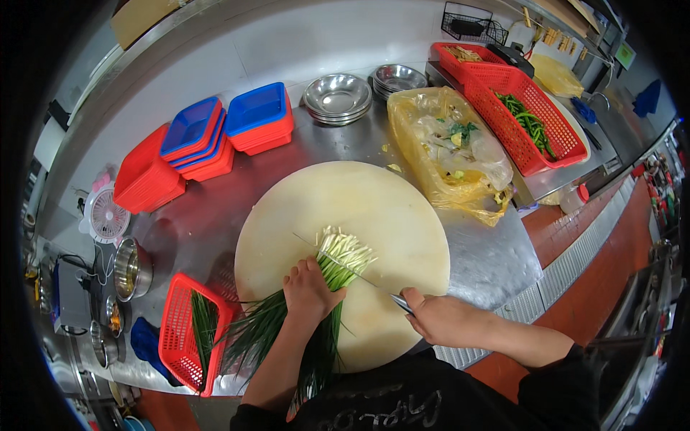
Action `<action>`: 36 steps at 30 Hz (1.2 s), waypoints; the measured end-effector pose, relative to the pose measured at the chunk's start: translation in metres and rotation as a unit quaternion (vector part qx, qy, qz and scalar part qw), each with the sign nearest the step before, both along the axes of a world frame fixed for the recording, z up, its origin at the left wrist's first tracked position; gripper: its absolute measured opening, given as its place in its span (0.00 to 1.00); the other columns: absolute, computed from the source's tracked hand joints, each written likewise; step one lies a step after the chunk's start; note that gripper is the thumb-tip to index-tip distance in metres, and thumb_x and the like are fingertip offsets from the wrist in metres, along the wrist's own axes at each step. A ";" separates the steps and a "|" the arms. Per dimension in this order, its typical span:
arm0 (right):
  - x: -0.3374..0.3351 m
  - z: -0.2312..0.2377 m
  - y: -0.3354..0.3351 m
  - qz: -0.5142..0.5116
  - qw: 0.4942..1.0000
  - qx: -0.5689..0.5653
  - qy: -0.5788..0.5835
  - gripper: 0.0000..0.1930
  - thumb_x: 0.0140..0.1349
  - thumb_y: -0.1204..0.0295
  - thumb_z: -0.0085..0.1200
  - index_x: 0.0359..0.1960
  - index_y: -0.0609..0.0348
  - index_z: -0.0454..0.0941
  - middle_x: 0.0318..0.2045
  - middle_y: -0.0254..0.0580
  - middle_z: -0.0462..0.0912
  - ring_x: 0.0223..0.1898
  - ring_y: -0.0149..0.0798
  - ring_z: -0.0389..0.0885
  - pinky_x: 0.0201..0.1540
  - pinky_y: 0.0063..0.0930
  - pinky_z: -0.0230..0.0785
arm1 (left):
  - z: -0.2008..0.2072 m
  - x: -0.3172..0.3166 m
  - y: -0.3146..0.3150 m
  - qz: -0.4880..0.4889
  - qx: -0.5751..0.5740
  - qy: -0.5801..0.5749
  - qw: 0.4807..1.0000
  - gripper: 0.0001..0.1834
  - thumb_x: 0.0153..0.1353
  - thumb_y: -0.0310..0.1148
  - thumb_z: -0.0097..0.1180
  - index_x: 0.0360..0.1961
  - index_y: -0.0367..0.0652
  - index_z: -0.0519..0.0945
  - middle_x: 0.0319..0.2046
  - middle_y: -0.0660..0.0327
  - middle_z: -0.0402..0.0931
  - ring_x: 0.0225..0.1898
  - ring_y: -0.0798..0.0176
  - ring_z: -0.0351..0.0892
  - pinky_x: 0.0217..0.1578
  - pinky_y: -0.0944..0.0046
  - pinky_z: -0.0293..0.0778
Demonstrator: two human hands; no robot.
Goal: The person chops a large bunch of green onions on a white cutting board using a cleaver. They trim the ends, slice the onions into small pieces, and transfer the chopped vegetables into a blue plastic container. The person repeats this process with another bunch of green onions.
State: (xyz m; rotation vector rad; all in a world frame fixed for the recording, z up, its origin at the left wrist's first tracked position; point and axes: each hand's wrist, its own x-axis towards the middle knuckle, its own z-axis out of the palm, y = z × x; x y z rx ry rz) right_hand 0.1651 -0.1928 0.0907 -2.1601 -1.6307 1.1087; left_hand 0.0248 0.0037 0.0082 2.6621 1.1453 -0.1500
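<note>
A bunch of chives (335, 271) lies across a round, cream cutting board (388, 208), pale stem ends pointing away and long dark leaves trailing toward me over the near edge. My left hand (309, 291) presses on the bunch, fingers curled round its left side and thumb on its right. In my right hand (440, 320) is a knife (400, 302), gripped by its handle. Its thin blade lies slantwise across the pale stems, just beyond my left fingers. Left of the board, more chives (204, 327) rest in a red slotted basket (172, 334).
Red and blue stacked plastic baskets (256, 111) and metal bowls (336, 97) line the wall. A container in a yellow plastic bag (410, 136) holds scraps at the back right, beside a red basket of green peppers (530, 126). Metal bowls (134, 269) and a small fan (108, 213) stand left.
</note>
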 end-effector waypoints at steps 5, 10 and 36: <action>0.004 0.011 0.011 0.012 1.000 0.002 0.009 0.12 0.62 0.71 0.41 0.39 0.69 0.58 0.20 0.61 0.75 0.26 0.62 0.76 0.30 0.49 0.67 | -0.003 -0.003 0.002 -0.007 -0.010 0.016 1.000 0.41 0.40 0.50 0.65 0.51 0.35 0.64 0.46 0.52 0.69 0.50 0.51 0.69 0.50 0.53 0.64; -0.004 -0.049 0.046 -0.015 0.999 0.029 -0.002 0.12 0.60 0.73 0.41 0.40 0.70 0.59 0.20 0.61 0.76 0.25 0.61 0.77 0.30 0.49 0.68 | -0.005 0.000 -0.002 -0.014 0.018 -0.022 0.999 0.43 0.36 0.50 0.66 0.51 0.35 0.64 0.44 0.51 0.70 0.46 0.48 0.71 0.46 0.49 0.67; -0.027 0.009 -0.018 0.006 0.997 0.075 -0.007 0.17 0.61 0.71 0.46 0.47 0.62 0.56 0.19 0.58 0.75 0.23 0.62 0.76 0.25 0.49 0.67 | 0.004 -0.035 -0.022 0.063 -0.019 0.034 0.997 0.58 0.33 0.56 0.67 0.59 0.31 0.55 0.52 0.50 0.63 0.56 0.49 0.61 0.58 0.53 0.55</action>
